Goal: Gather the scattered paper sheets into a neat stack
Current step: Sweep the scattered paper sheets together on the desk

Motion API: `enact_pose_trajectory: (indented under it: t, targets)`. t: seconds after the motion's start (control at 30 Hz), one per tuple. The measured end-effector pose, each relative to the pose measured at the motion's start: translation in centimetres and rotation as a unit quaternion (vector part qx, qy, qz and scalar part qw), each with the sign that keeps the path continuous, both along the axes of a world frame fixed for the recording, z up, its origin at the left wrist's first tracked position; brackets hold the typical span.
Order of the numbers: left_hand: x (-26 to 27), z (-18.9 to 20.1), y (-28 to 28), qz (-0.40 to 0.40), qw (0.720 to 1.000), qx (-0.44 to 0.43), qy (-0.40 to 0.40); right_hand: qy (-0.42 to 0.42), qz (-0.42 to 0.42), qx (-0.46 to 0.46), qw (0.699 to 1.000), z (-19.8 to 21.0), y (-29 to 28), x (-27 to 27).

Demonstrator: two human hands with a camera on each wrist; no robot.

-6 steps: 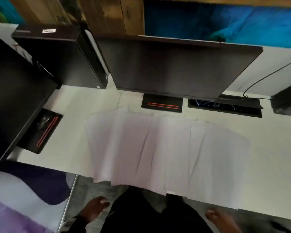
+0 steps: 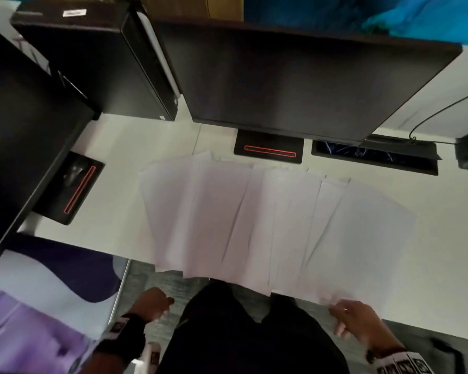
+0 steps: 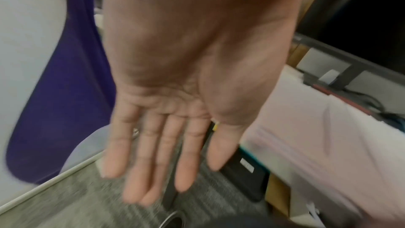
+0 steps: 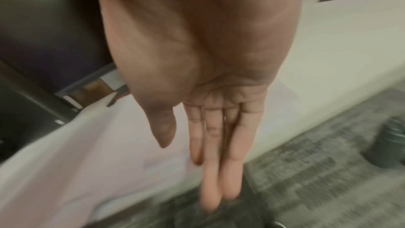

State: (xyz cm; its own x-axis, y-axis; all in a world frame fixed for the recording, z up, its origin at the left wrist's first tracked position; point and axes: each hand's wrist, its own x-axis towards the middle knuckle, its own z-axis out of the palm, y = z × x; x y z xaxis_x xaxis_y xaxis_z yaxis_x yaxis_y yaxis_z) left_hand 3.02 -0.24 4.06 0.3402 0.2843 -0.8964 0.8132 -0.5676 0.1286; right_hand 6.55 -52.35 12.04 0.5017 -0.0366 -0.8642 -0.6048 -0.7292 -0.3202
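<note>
Both hands raised since before, right hand (image 2: 355,321) nearing paper sheets (image 2: 268,225)

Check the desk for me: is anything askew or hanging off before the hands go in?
Yes. The paper sheets lie fanned and overlapping, not squared, and their near ends overhang the front edge of the desk. Neither open hand holds any.

A big dark monitor (image 2: 303,76) stands at the far side of the white desk (image 2: 430,238). Its flat black base (image 2: 268,147) has a red line on it. To the left is a black computer box (image 2: 92,63). Another black base (image 2: 73,187) with a red line holds a dark mouse (image 2: 73,172). A black cable (image 2: 438,112) runs at the far right. Grey carpet (image 2: 157,279) lies below.
</note>
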Motion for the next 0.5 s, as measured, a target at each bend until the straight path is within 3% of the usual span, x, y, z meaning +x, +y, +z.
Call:
enact_pose_trajectory:
  t: [0.1, 0.2, 0.27, 0.37, 0.5]
  targets:
    - [4.0, 4.6, -0.1, -0.008, 1.0, -0.024, 0.003, 0.006, 0.092, -0.062, 0.994, 2.3, 0.7, 4.1]
    - [7.6, 5.9, 0.5, 0.02, 0.994, 0.036, -0.099, -0.044, 0.069, -0.081, 0.993, 3.4, 0.8, 7.3]
    - [9.7, 6.3, 0.8, 0.075, 0.978, 0.065, -0.182, -0.128, 0.039, -0.105, 0.985, 3.0, 0.7, 9.1]
    - [13.3, 6.9, 0.6, 0.077, 0.962, 0.121, -0.233, -0.217, 0.028, -0.154, 0.964, 0.7, 1.2, 11.7]
    - [17.0, 6.3, 0.0, 0.15, 0.935, 0.137, -0.292, -0.277, 0.105, -0.122, 0.947, -1.8, 4.9, 14.5]
